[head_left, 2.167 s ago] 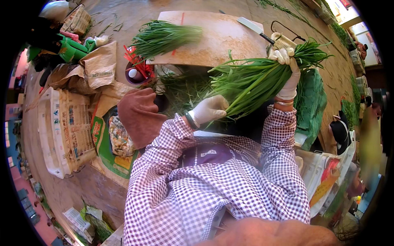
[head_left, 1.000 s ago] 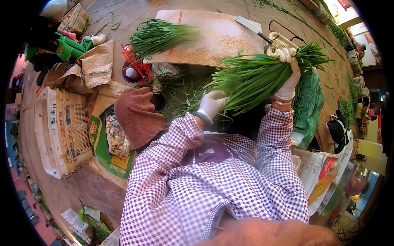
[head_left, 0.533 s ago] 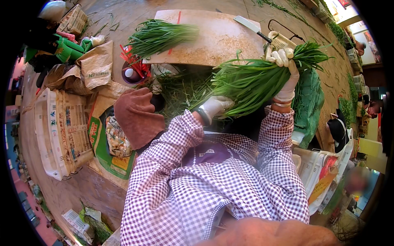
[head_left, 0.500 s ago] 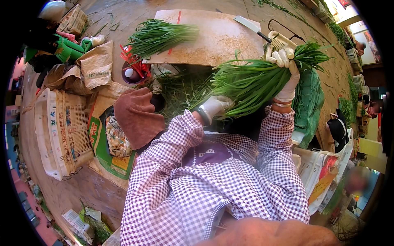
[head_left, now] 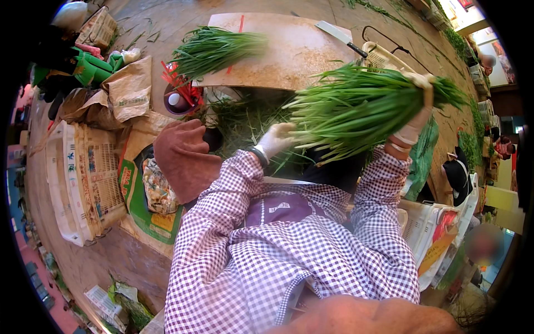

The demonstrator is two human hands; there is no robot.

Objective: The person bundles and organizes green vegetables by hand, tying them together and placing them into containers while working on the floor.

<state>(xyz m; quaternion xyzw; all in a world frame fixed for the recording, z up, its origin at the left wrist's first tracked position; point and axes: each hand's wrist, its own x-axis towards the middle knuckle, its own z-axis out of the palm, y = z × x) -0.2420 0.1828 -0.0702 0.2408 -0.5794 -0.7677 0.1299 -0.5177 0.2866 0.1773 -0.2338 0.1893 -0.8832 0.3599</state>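
Stalks [head_left: 350, 111], long and green, make one full bundle held up in front of the bench's near right corner, pale ends to the left, leafy tips to the right. The gloved right hand [head_left: 420, 103], a little blurred, grasps them near the tips, its fingers wrapped around the bundle. The gloved left hand [head_left: 278, 140] is in front of the near edge of the bench [head_left: 272, 67], just beside the pale ends; its fingers are bent, but whether they grip any stalk cannot be told. At the bench's near left corner stands one dark purple bucket [head_left: 168, 102] holding red strips [head_left: 193, 93] and one white-capped bottle [head_left: 174, 99]. One pale basket [head_left: 382, 57] sits against the bench's right side, its contents not distinguishable. White crates [head_left: 83, 183] are stacked well left of the bench, too merged to count. A second bundle [head_left: 219, 53] lies across the bench's left edge, and one knife [head_left: 335, 33] lies at its right edge, black handle reaching past the rim; a brown-stained stretch of bench separates these two. Below the near edge, loose trimmings [head_left: 250, 119] fill the gap, with one brown cloth [head_left: 186, 158] to their left.
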